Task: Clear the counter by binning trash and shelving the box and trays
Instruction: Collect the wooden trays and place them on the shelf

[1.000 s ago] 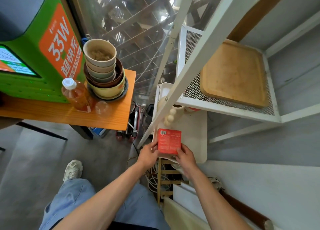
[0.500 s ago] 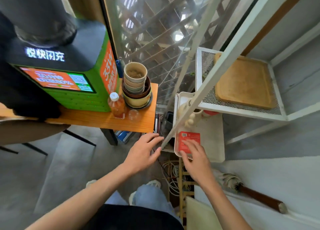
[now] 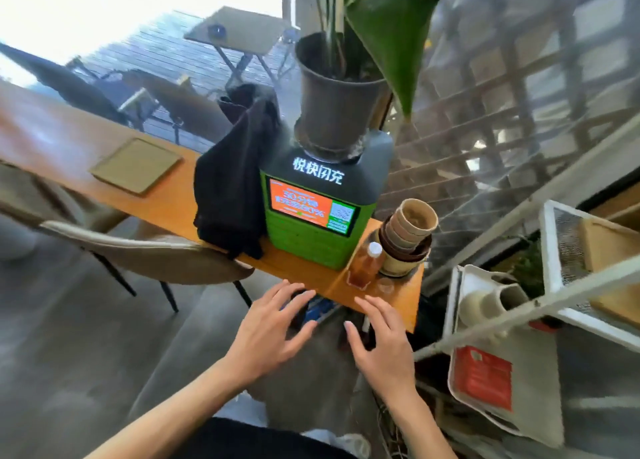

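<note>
The red box (image 3: 483, 377) lies flat on the white lower shelf (image 3: 540, 406) at the right, with no hand on it. My left hand (image 3: 273, 330) and my right hand (image 3: 381, 341) hover with fingers spread, empty, just in front of the orange wooden counter (image 3: 304, 271). A square wooden tray (image 3: 136, 165) lies on the counter at the left. Another wooden tray (image 3: 609, 251) sits on the white mesh upper shelf (image 3: 561, 251). A tea bottle (image 3: 367, 263) and a stack of bowls (image 3: 408, 237) stand at the counter's right end.
A green charging kiosk (image 3: 311, 213) with a potted plant (image 3: 336, 91) on top stands on the counter, a black cloth (image 3: 232, 188) draped beside it. A beige chair (image 3: 145, 254) is tucked under the counter at left. A white jug (image 3: 485, 303) sits on the lower shelf.
My right hand has let go of the red box, which stays on the lower shelf. Both hands have pulled back toward the counter, and the view has swung left and up.
</note>
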